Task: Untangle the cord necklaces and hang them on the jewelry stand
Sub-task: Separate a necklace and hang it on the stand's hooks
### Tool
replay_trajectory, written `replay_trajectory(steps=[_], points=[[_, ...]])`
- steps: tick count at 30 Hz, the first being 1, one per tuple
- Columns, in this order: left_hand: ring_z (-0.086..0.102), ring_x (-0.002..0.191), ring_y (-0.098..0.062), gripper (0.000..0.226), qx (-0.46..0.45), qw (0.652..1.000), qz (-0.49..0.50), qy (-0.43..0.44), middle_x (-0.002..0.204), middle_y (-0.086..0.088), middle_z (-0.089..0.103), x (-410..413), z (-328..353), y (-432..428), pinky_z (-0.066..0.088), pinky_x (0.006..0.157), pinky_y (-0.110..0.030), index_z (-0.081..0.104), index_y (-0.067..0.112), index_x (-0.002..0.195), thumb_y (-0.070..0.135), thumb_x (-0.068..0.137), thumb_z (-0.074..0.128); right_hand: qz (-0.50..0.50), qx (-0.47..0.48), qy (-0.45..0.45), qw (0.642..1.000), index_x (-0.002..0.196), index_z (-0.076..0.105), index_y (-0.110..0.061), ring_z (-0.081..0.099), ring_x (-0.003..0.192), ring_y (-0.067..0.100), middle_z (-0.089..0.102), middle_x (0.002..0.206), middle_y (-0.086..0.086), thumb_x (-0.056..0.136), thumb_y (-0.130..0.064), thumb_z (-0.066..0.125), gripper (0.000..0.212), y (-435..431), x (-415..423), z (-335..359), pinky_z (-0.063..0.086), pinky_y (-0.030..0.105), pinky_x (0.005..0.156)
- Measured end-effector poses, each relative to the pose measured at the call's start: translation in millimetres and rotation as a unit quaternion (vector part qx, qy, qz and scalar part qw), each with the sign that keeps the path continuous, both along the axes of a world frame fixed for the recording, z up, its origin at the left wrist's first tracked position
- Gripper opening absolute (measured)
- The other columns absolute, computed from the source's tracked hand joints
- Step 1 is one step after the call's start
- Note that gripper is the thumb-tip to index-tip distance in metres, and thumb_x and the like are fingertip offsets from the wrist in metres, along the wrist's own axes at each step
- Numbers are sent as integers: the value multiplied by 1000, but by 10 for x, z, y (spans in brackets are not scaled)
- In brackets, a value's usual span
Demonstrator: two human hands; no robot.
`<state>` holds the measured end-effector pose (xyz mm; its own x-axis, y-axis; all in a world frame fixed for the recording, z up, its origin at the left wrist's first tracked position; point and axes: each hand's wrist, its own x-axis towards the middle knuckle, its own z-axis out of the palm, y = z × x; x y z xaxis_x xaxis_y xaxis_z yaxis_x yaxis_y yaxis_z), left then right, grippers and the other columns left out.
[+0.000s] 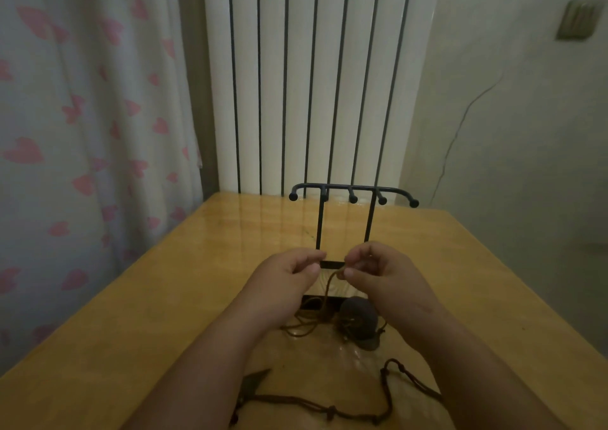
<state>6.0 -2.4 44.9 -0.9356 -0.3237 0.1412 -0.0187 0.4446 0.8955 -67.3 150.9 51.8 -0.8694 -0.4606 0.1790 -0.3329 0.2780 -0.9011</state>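
Note:
A black metal jewelry stand [352, 192] with several knobbed hooks stands on the wooden table [164, 298], and nothing hangs on it. In front of its base, my right hand [378, 275] pinches a brown cord [329, 291] that runs down to a dark round stone pendant [358, 321] on the table. My left hand [289, 271] is beside it with curled fingers; whether it holds the cord is unclear. A second necklace [329, 410] with a dark pointed pendant [253, 383] lies near the front edge, between my forearms.
A white ribbed radiator [312, 84] stands behind the table. A curtain with pink shapes [82, 133] hangs at the left, close to the table edge. A bare wall with a thin wire [467, 110] is at the right.

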Motion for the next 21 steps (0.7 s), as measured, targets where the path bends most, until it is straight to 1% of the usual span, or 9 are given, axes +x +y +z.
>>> replay_trajectory(steps=[2, 4, 6, 8, 11, 14, 16, 19, 21], points=[[51, 118, -3, 32, -3, 999, -33, -15, 126, 18, 59, 1, 48, -10, 44, 95, -28, 58, 41, 129, 29, 101, 49, 6, 9, 27, 1000, 94, 62, -20, 66, 74, -4, 72, 81, -7, 90, -13, 66, 9, -45, -7, 31, 48, 20, 68], [54, 115, -2, 30, -18, 999, -40, -24, 122, 17, 62, -4, 79, -25, 46, 98, -30, 61, 40, 126, 29, 99, 52, 4, 12, 42, 999, 91, 61, -19, 67, 76, 1, 72, 82, -3, 89, -13, 67, 9, -76, -13, 39, 54, 26, 72], [57, 106, -1, 23, -49, 998, -26, -27, 110, 17, 66, -21, 104, -41, 48, 93, -30, 66, 37, 116, 30, 98, 54, -3, 20, 47, 999, 90, 60, -21, 68, 80, 9, 71, 84, -1, 88, -16, 69, 10, -99, -15, 40, 58, 33, 77], [58, 97, -1, 16, -64, 997, -15, -28, 98, 16, 67, -25, 130, -43, 48, 83, -27, 70, 36, 104, 31, 96, 57, -13, 22, 50, 998, 90, 60, -22, 67, 82, 14, 71, 85, 0, 87, -18, 69, 10, -123, -23, 46, 58, 37, 80], [60, 93, -4, 10, -58, 998, -6, -35, 93, 13, 69, -34, 148, -45, 47, 78, -25, 70, 32, 93, 29, 94, 60, -26, 8, 50, 998, 89, 60, -24, 67, 83, 18, 70, 85, -1, 86, -21, 71, 12, -158, -31, 47, 58, 40, 79], [59, 90, -4, 13, -56, 998, 8, -38, 89, 10, 71, -38, 172, -36, 44, 74, -26, 66, 27, 89, 25, 97, 56, -38, 0, 41, 998, 90, 61, -22, 63, 78, 17, 68, 86, 0, 86, -21, 70, 10, -161, -41, 37, 57, 36, 73], [58, 83, -5, 13, -55, 998, 15, -29, 84, 8, 70, -43, 203, -29, 41, 69, -26, 62, 26, 91, 25, 99, 52, -11, -6, -3, 1000, 92, 64, -20, 58, 71, 15, 68, 87, 3, 88, -18, 67, 6, -133, -48, 38, 52, 33, 68], [56, 75, -8, 13, -73, 997, 13, -21, 80, 6, 65, -51, 247, -23, 39, 64, -25, 60, 28, 91, 26, 99, 50, 32, 44, -33, 998, 91, 69, -23, 59, 73, 13, 71, 88, -1, 90, -18, 64, 8, -100, -75, 19, 49, 31, 68], [57, 77, -9, 13, -91, 996, -1, -24, 81, 6, 65, -68, 256, -22, 41, 66, -25, 61, 29, 92, 28, 99, 51, 42, 78, -33, 995, 93, 69, -27, 62, 75, 10, 72, 87, -6, 92, -22, 62, 9, -99, -81, -29, 51, 29, 68]])
